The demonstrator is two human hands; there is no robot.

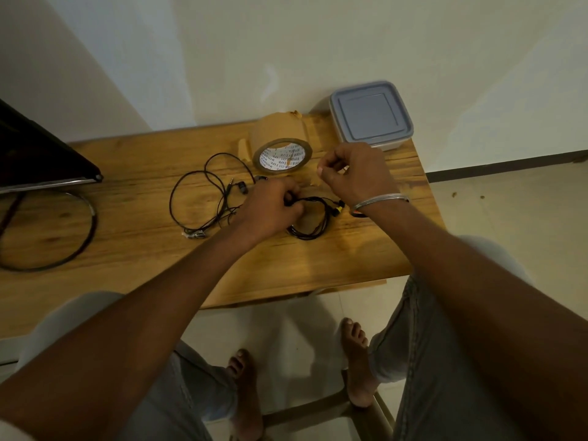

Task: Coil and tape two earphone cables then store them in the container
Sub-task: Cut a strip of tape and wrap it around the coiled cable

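Note:
A coiled black earphone cable point(313, 229) lies on the wooden table point(133, 198), and my left hand point(270, 211) pinches its upper left part. My right hand point(353, 173) hovers just above and to the right, fingers closed on a small brown tape piece point(315, 183). A second black earphone cable point(203, 192) lies loose and uncoiled to the left. The brown tape roll point(281, 155) stands behind my hands. The grey lidded container point(370, 116) sits shut at the table's far right corner.
A dark monitor point(35, 154) with a round ring stand point(79, 246) occupies the table's left side. A wall rises right behind the table. The table's right edge runs close to my right wrist. My legs and bare feet are below.

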